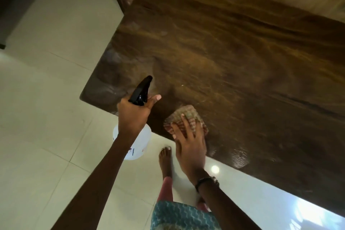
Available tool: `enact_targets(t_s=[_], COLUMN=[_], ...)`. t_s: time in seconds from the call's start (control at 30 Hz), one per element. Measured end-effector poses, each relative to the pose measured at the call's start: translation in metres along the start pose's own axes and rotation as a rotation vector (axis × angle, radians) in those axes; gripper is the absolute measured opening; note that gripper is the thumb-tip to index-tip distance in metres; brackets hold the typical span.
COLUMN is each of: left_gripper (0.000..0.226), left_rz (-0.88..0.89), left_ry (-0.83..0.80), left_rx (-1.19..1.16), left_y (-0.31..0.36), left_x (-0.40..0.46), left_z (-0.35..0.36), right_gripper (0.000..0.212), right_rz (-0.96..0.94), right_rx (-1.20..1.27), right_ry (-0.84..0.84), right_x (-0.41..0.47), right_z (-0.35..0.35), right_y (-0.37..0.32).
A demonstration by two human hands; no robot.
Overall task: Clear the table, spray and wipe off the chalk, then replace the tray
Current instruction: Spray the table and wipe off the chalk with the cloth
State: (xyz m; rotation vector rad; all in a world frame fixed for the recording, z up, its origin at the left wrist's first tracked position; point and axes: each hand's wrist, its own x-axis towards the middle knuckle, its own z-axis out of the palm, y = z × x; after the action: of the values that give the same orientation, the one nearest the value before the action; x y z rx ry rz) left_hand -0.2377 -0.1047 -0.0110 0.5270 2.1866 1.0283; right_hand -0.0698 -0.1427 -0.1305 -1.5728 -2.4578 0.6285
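A dark brown wooden table (233,52) fills the upper right of the view, with faint pale smears near its left corner. My left hand (133,113) grips a white spray bottle (141,144) by its black trigger head (141,90), nozzle aimed over the table's near left corner. My right hand (188,144) presses flat, fingers spread, on a striped brownish cloth (186,117) lying at the table's near edge. No tray shows in view.
Pale floor tiles (46,117) surround the table. My bare foot (165,158) stands just below the near edge. Dark furniture (20,2) sits at the top left. A wet patch (239,158) glistens near the table edge, right of my hand.
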Motion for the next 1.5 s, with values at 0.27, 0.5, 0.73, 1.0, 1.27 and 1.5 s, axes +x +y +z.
enact_targets(t_s=[0.27, 0.5, 0.73, 1.0, 1.27, 1.5], left_gripper=[0.041, 0.041, 0.043, 0.034, 0.020, 0.050], left_rz=[0.076, 0.349, 0.436, 0.468, 0.522, 0.558], left_ry=[0.163, 0.246, 0.280, 0.286, 0.262, 0.358], left_rx=[-0.113, -0.126, -0.151, -0.132, -0.138, -0.086], left_y=[0.008, 0.021, 0.023, 0.015, 0.000, -0.016], left_x=[0.091, 0.148, 0.173, 0.177, 0.170, 0.157], left_z=[-0.072, -0.109, -0.122, -0.115, -0.096, -0.076], right_gripper=[0.043, 0.046, 0.045, 0.043, 0.049, 0.051], right_rz=[-0.572, -0.015, -0.341, -0.912, -0.198, 0.196], right_rx=[-0.107, -0.028, -0.092, -0.115, -0.070, 0.012], right_ry=[-0.078, 0.134, -0.078, -0.251, 0.066, 0.011], right_x=[0.126, 0.264, 0.292, 0.202, 0.203, 0.158], right_z=[0.038, 0.031, 0.057, 0.051, 0.024, 0.039], right_y=[-0.073, -0.110, -0.174, -0.131, -0.086, -0.163])
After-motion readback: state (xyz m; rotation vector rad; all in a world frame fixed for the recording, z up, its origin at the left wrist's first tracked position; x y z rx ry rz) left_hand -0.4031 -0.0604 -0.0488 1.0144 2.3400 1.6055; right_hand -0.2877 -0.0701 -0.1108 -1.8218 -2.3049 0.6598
